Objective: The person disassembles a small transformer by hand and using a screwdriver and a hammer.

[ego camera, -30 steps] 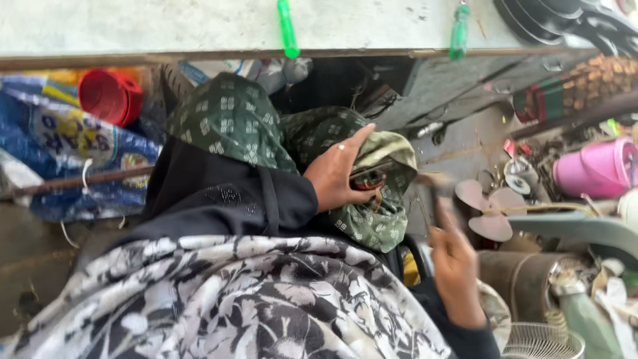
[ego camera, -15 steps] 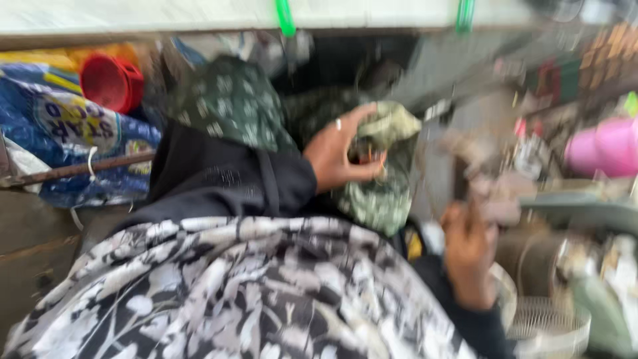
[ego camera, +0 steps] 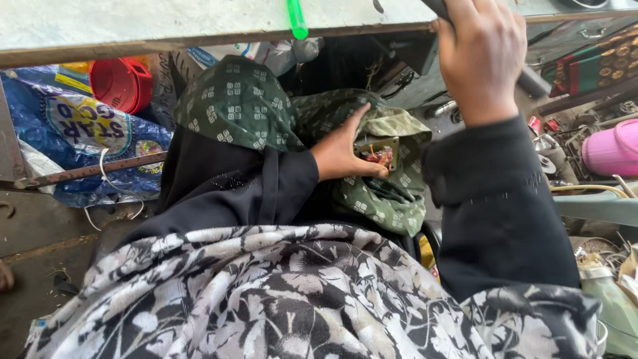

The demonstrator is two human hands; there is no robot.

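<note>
1. My left hand (ego camera: 345,149) is clamped on a small flat circuit board with red parts (ego camera: 376,154), nested in green patterned cloth (ego camera: 385,193) on my lap.
2. My right hand (ego camera: 480,56) is closed round a dark grey bar-shaped tool (ego camera: 533,81), raised at the counter (ego camera: 166,26) edge.

Soft, even daylight, sharp throughout; deep shadow pools above the left hand (ego camera: 345,154), the pale tabletop (ego camera: 166,23) mildly glaring.
</note>
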